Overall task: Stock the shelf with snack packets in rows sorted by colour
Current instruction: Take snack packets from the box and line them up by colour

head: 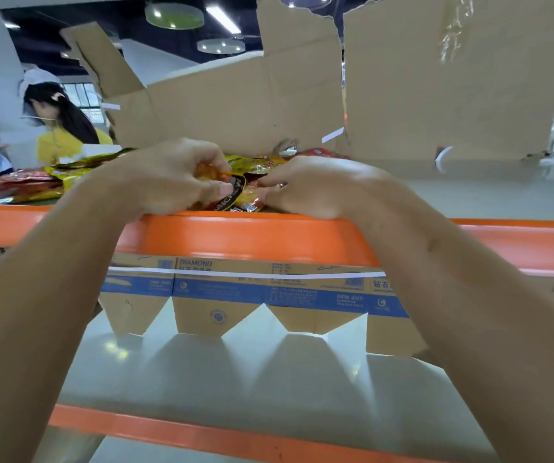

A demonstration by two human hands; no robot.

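Note:
Both my hands reach over the orange front beam [235, 235] of the upper shelf. My left hand [172, 178] pinches an orange snack packet [235, 195] with a black band, thumb on top. My right hand [315, 188] holds the same packet's right side, fingers curled on it. Behind the hands lie yellow packets [252, 163] and a red packet [322, 152]. More yellow packets [68, 175] and red packets [18, 182] lie spread on the shelf at the left.
A torn cardboard sheet [268, 105] stands as a back wall behind the packets. Printed cardboard with zigzag flaps [235, 295] hangs under the beam above the grey lower shelf [235, 379]. A person in a yellow top [65, 135] stands at the far left.

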